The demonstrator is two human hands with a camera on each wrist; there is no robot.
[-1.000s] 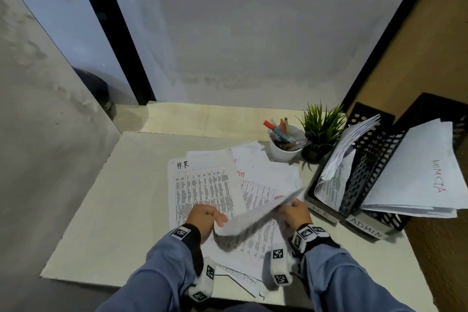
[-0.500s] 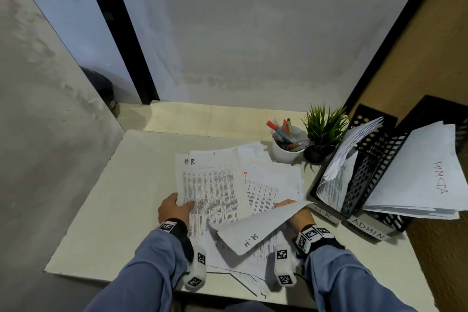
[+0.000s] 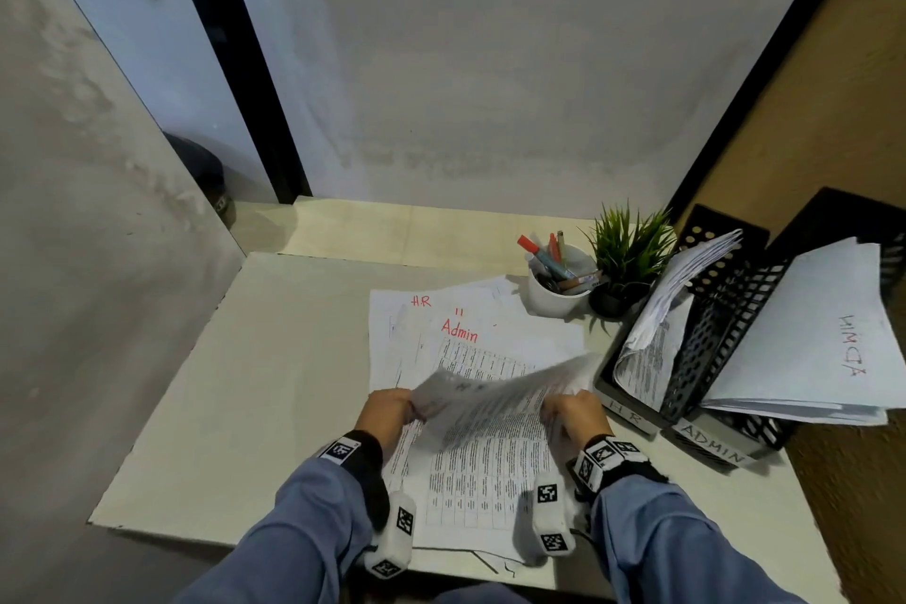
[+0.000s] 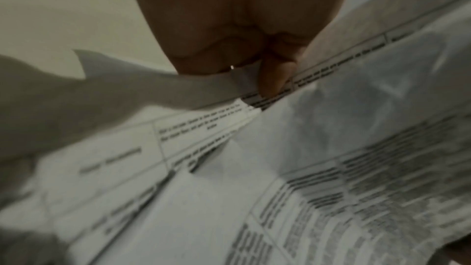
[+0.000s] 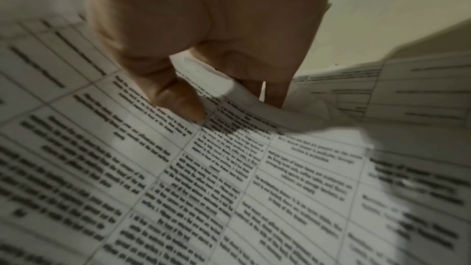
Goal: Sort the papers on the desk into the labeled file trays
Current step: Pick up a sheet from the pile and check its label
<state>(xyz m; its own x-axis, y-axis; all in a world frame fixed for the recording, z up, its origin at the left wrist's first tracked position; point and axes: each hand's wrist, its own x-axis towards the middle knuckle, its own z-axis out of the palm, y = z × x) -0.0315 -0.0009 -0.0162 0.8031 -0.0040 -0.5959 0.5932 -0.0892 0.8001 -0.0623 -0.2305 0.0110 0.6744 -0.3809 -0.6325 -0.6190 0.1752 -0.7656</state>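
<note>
Desk (image 3: 274,358): pale top; the unsorted papers (image 3: 470,338) lie spread from centre toward 12 o'clock, the exposed sheets marked "HR" and "Admin" in red
File trays (image 3: 725,358): two black mesh trays at 3 o'clock, tilted, both already holding paper; the nearer is labelled "HR" (image 3: 625,412), the one beyond it "ADMIN" (image 3: 711,441)
Lifted sheet (image 3: 495,392): blurred, raised off the spread between my two hands; long axis runs 9 to 3 o'clock, its right end just short of the HR tray; its heading cannot be read
Left hand (image 3: 387,412): fingers curled, pinching the sheet's left edge; the wrist view shows a fingertip (image 4: 274,82) on the paper
Right hand (image 3: 571,412): thumb and fingers (image 5: 178,98) pinching the right edge
Deciding relation: trays lie to the right of both hands, my right hand the nearer; I judge the sheet travels toward 3 o'clock, right end leading
Pen cup (image 3: 559,284) and potted plant (image 3: 627,260): at 1 o'clock, beside the trays
</note>
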